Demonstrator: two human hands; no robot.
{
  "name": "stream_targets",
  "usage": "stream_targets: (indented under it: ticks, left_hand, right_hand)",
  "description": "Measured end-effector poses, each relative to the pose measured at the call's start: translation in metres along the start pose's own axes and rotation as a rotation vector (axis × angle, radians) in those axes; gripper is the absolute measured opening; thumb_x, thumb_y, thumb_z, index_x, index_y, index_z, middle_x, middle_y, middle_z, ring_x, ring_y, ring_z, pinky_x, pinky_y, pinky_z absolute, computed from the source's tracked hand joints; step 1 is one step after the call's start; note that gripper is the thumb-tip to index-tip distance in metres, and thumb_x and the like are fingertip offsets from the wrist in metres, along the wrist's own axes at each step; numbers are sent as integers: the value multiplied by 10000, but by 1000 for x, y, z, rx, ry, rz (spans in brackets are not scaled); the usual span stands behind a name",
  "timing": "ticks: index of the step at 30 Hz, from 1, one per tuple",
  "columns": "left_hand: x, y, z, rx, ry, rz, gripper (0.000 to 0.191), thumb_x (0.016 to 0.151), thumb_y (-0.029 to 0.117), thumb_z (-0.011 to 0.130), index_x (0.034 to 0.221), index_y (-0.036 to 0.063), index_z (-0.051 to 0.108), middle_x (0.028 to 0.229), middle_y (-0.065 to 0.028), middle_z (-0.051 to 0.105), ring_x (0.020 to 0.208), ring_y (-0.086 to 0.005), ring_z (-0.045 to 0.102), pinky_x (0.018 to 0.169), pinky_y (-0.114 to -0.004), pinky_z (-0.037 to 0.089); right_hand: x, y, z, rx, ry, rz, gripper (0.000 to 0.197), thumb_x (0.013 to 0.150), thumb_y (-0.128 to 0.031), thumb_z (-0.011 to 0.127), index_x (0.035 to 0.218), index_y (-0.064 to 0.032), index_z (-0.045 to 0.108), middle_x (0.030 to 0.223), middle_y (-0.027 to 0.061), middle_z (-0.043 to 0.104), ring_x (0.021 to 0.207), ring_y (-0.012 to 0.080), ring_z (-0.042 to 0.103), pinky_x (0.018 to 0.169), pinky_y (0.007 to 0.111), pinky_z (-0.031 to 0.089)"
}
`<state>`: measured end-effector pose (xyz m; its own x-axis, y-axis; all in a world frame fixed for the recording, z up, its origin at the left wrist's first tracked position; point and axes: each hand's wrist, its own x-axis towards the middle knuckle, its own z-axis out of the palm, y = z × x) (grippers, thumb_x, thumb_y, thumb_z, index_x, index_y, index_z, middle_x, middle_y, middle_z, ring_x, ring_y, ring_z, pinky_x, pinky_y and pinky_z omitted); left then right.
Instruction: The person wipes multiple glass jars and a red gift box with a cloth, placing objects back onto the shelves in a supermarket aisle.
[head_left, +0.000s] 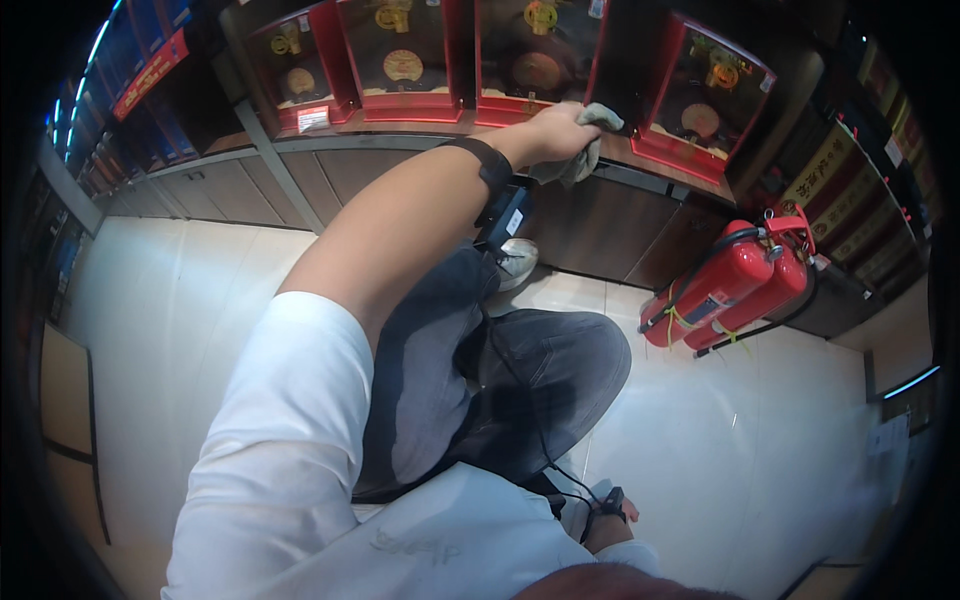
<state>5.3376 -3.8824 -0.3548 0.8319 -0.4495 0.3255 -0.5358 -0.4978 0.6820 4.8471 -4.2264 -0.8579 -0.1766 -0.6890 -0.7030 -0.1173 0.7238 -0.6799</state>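
My left hand (559, 133) reaches forward, gripping a grey-green cloth (579, 163) that hangs down in folds. It is at the front edge of a wooden shelf (616, 148), in front of a red display box (499, 114) with a dark glossy front. To its right, past a gap, another red display box (705, 105) stands angled on the shelf. My right hand (628, 510) is low beside my body, over the pale floor; a strapped device is on its wrist, and its fingers are mostly hidden.
Two red fire extinguishers (724, 281) with black hoses stand on the tiled floor (712, 420) at the right. Patterned boxes (814, 187) are stacked behind them. More display boxes (401, 64) and a price card (313, 118) are on the shelf. A black cable (517, 371) crosses my knees.
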Motion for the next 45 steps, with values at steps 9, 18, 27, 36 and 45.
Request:
stream_targets:
  ticks: [9,18,27,36,45]
  left_hand:
    - [4,-5,-6,-499,-30,-257,276,1051,248,530,1233,95,670,955,-41,703,847,-147,666,774,-330,544]
    - [-29,-6,-29,-680,-139,-45,278,1060,230,550,1274,64,617,1068,-6,676,953,-92,638,870,-294,538]
    - [-40,-23,-65,-945,-78,-41,282,1078,168,491,1307,21,569,1169,-22,626,1075,-120,574,986,-299,470]
    - [-53,8,-91,-968,-51,191,377,1050,86,463,1419,49,396,1270,-84,553,1197,-162,527,1074,-332,393]
    - [-63,-39,-69,-878,-144,114,380,1079,201,460,1416,32,413,1267,-67,553,1171,-140,522,1032,-314,427]
  right_hand:
    - [-11,2,-15,42,20,59,569,989,-414,452,1501,-164,443,1537,186,376,1308,395,481,1096,646,316]
    - [-32,-24,-35,84,17,138,561,993,-407,457,1493,-155,452,1529,183,388,1298,381,494,1093,640,324]
    - [-202,-143,55,-146,-370,-470,506,1017,-267,518,1486,-94,436,1467,150,510,1281,300,549,1075,461,412]
    - [-589,-197,253,-364,-1500,-1697,751,825,-169,827,1444,-2,435,1376,200,516,1238,354,555,1051,405,436]
    - [-587,-174,258,-620,-1512,-1612,600,897,-156,753,1403,8,476,1345,212,513,1196,366,562,1003,388,469]
